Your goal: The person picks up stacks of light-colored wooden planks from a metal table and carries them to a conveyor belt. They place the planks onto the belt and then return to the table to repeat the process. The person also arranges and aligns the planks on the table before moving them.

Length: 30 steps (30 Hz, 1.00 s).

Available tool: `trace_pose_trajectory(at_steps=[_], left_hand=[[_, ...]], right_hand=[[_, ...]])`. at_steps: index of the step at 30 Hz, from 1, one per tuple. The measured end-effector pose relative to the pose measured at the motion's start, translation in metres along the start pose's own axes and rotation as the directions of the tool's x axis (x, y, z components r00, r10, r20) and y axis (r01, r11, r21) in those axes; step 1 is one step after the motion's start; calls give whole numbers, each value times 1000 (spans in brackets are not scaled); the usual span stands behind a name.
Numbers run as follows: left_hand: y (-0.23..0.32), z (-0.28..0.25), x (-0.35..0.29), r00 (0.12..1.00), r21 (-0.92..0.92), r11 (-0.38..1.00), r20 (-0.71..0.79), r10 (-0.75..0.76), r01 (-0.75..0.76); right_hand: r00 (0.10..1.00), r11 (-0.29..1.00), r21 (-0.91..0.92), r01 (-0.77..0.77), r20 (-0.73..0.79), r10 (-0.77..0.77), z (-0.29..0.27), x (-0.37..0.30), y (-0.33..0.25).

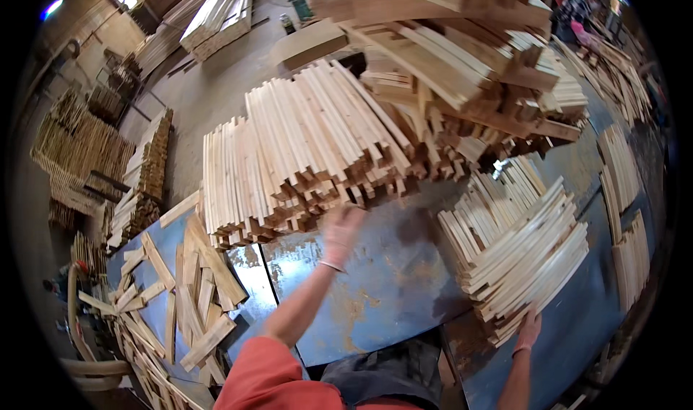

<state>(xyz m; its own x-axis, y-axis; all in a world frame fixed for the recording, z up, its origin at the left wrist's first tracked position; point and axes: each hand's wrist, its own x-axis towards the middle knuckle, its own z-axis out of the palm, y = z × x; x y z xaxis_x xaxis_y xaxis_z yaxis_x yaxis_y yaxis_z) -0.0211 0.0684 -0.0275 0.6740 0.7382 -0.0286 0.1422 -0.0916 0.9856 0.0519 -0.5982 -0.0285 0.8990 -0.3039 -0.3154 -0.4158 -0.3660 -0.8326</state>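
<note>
Our red sleeve (263, 377) comes nearest the camera, and beside it dark clothing (390, 370) meets the near edge of the blue, brown-stained table (379, 287). Of our two hands, the left hand (341, 229) reaches forward to the near ends of a broad stack of pale wooden sticks (310, 136), which lies along the table's far side; it is blurred, and we cannot tell whether it grasps a stick. Our right hand (529, 330) is at the lower end of a layered pile of thin wooden strips (530, 251) on the right part of the table, touching the ends; we cannot tell whether it grips them. Upper strips lie slanted across the lower ones. To our left, loose offcuts (191, 294) lie jumbled on the table. Beyond the sticks, toward the upper right, we see a high, uneven heap of boards (462, 56). Farther off, planks (216, 24) lie piled above the grey floor (209, 85).
</note>
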Motion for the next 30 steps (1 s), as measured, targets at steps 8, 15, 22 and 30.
trace_pose_trajectory(at_steps=[8, 15, 22, 30], left_hand=[[-40, -280, 146, 822, 62, 869, -364, -439, 492], [-16, -270, 139, 899, -196, 886, -40, -435, 420], [7, -298, 77, 917, -569, 795, -171, -361, 207], [14, -206, -145, 926, -91, 930, 163, -340, 357]], right_hand=[[925, 966, -92, -240, -323, 199, -31, -57, 187], [859, 861, 63, -505, 137, 494, -32, -115, 224], [759, 817, -289, -499, 310, 573, 89, -195, 100], [702, 811, -451, -374, 433, 565, 97, -230, 81]])
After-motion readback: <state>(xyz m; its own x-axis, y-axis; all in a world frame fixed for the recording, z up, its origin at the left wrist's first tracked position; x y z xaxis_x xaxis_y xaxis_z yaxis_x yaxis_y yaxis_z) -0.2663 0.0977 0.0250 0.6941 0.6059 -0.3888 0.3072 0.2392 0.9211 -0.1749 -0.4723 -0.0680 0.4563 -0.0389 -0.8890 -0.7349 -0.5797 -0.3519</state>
